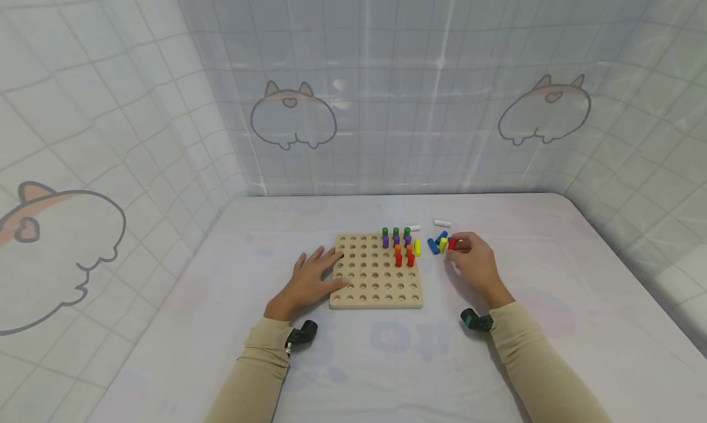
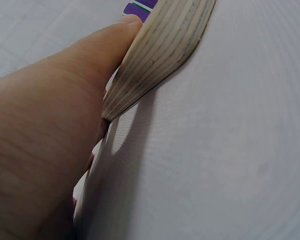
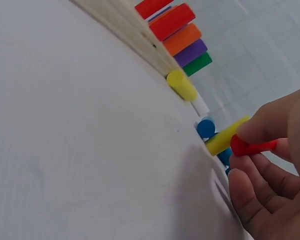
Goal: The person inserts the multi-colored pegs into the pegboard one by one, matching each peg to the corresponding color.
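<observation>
My left hand (image 1: 309, 282) rests at the left edge of a wooden pegboard (image 1: 375, 303), fingers spread and the thumb lying on its top. In the left wrist view, the thumb (image 2: 90, 50) lies against the board's side. On the right, my right hand (image 1: 477, 263) pinches a red peg (image 3: 257, 147) between thumb and fingers, just beside a small pile of loose pegs. Upright in the board's far right part stand green pegs (image 1: 396, 231), purple pegs (image 1: 385, 242), orange pegs (image 1: 409, 250) and red pegs (image 1: 398, 261).
Beside my right fingers lie blue pegs (image 1: 433, 246) and a yellow peg (image 3: 220, 142). Another yellow peg (image 1: 417, 248) lies against the board's right side. White pegs (image 1: 442, 223) lie farther back. A patterned curtain (image 1: 397, 153) stands behind the table.
</observation>
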